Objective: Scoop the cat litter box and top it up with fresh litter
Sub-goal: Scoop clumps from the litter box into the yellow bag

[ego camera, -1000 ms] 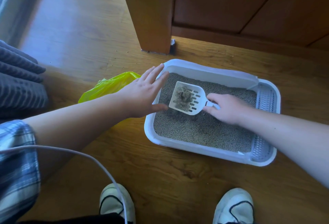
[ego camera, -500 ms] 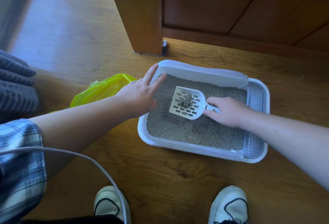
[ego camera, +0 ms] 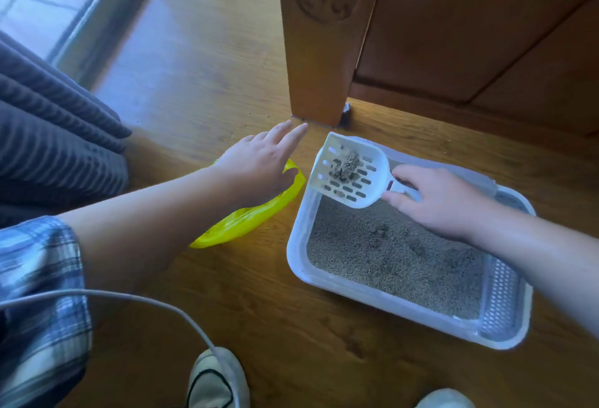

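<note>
Scoop [ego camera: 348, 171], gripped by the right hand [ego camera: 436, 200], points up-left holding a clump, maybe waste, over the litter box [ego camera: 372, 294]; left hand [ego camera: 259, 164] spread.

White scoop [ego camera: 348, 174]; white litter box [ego camera: 382, 297]; yellow bag [ego camera: 246, 219]; plaid sleeve [ego camera: 39, 278].

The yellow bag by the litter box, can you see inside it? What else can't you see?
Head view only:
- yellow bag: left hand and forearm cover its opening, so the inside is hidden.
- scoop handle: wrapped by right hand.
- litter box far rim: partly behind scoop and hand.
- No fresh litter supply in frame.
</note>
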Demonstrator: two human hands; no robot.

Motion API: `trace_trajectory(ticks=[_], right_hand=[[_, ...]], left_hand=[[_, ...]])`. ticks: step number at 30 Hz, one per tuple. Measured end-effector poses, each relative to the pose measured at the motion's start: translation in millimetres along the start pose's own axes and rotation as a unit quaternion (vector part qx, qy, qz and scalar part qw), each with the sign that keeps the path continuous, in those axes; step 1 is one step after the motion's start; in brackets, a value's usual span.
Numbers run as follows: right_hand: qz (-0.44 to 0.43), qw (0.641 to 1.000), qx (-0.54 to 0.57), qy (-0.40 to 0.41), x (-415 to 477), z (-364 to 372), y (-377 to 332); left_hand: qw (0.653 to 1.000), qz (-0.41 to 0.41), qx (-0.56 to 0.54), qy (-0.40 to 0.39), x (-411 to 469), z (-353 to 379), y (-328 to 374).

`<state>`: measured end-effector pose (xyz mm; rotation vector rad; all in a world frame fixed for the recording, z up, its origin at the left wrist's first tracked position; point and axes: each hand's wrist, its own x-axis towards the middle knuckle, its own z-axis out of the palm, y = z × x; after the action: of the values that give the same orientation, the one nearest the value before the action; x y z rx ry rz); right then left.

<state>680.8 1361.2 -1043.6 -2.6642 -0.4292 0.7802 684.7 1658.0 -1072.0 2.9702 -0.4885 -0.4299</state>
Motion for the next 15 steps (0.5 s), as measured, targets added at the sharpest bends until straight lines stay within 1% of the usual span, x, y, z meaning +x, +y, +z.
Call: trace_trajectory(ticks=[2,5,7,9,11,15], right_hand=[[-0.020,1.000,-0.017,-0.002,13,-4,-18],[-0.049,0.998,-0.047,-0.011,34,-7,-52],[-0.066,0.995,-0.077,0.002,48,-3,-79],[-0.099,0.985,-0.141,0.035,63,7,-102],[-0.125,0.972,-0.191,0.058,78,21,-119],[-0.148,0.949,-0.271,0.066,99,41,-150]], left_hand=[[1.000,-0.023,0.008,-0.007,-14,0,-19],[0.997,-0.067,0.022,-0.039,-40,8,-49],[0.991,-0.100,0.042,-0.078,-60,15,-67],[0.982,-0.125,0.062,-0.124,-79,22,-84],[0.975,-0.130,0.067,-0.165,-97,28,-95],[0.965,-0.118,0.056,-0.228,-117,38,-103]])
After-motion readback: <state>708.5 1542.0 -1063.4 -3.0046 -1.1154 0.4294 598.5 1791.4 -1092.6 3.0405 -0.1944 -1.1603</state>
